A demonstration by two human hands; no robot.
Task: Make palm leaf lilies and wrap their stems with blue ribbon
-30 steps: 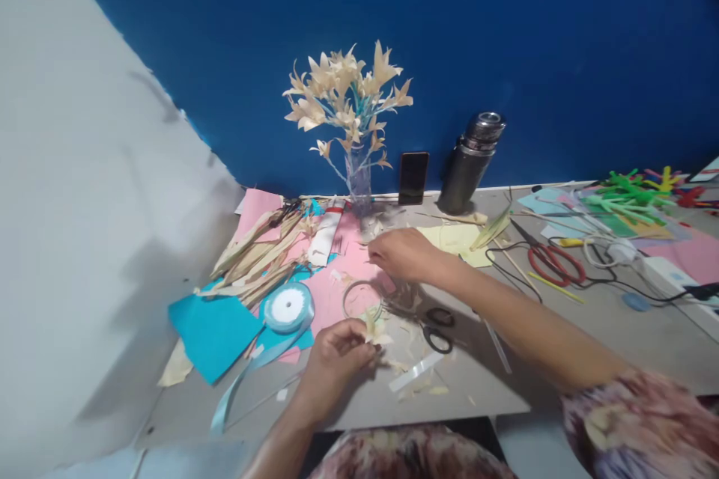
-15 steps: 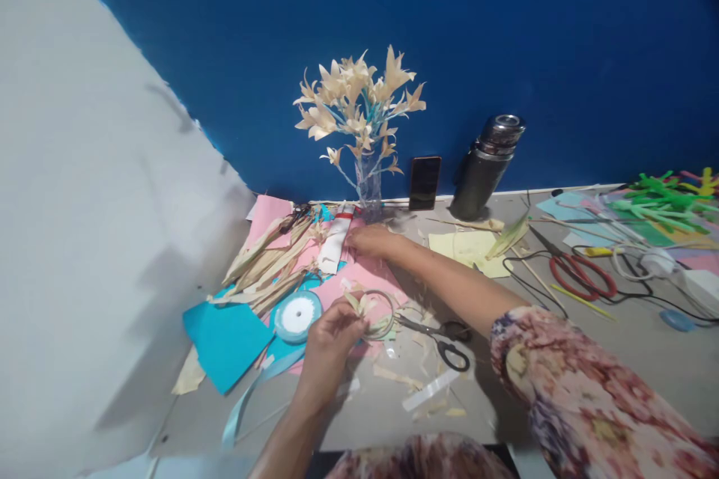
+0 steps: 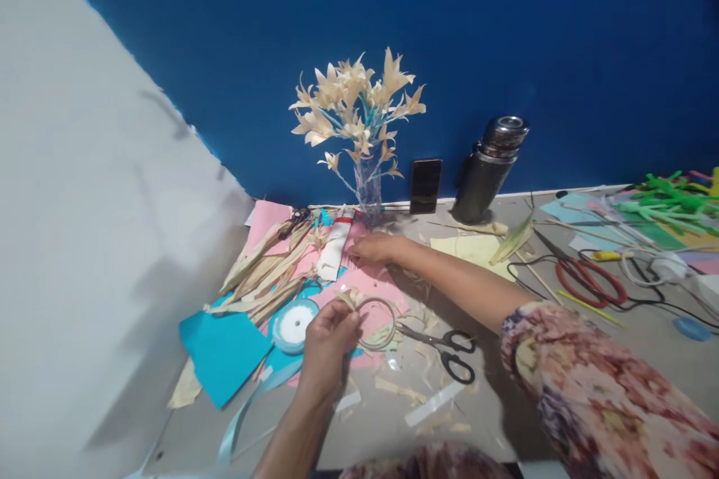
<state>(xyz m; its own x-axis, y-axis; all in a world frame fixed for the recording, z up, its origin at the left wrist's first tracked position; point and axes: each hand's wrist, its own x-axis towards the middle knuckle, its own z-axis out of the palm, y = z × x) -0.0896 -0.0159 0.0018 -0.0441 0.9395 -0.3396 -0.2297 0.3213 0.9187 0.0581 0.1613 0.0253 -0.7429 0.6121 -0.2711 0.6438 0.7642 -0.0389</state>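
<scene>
Here, the fingers of the left hand (image 3: pixel 327 337) pinch a small pale flower (image 3: pixel 351 298), held just beside a ring (image 3: pixel 395 323). The right hand (image 3: pixel 371 248) reaches over pink paper (image 3: pixel 368 284), near a white packet (image 3: pixel 334 249) with a red band; whether its fingers grip anything, I cannot tell. Right of the ring lie black-handled scissors (image 3: pixel 435 342); left of it, a ribbon roll (image 3: pixel 296 325). Farther back on the desk (image 3: pixel 376 430), a clear vase (image 3: pixel 369 191) bears pale blooms (image 3: pixel 353 90), with a phone (image 3: pixel 425 187) and dark flask (image 3: pixel 483 176) to its right.

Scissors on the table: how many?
2: black scissors just right of centre, red scissors farther right. A dark item at back left is unclear; others may be hidden.
</scene>
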